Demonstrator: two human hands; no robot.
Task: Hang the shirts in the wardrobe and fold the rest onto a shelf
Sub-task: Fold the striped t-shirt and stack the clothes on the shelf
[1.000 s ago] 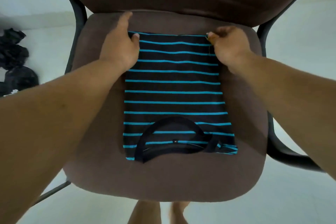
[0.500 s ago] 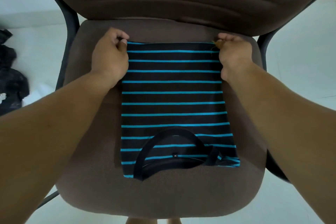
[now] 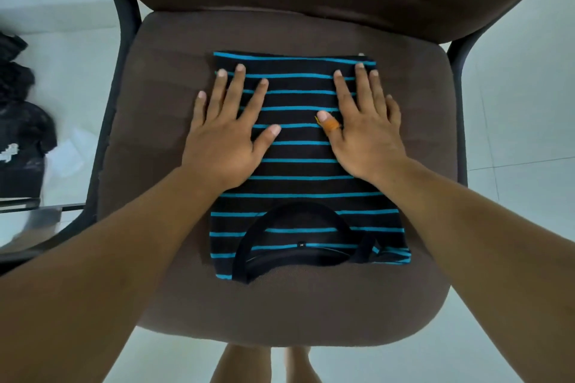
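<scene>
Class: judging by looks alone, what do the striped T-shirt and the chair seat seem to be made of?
Striped T-shirt: likely soft knit cotton jersey, matte; it lies limp and flat, with a ribbed neckband. Chair seat: padded cushion in brown woven or suede-like fabric, matte and slightly fuzzy, with rounded edges.

A folded black shirt with blue stripes lies mid-frame on a brown chair, collar toward the bottom edge, with the left hand and right hand pressed flat on its upper half, fingers spread, and dark clothes at far left.
</scene>
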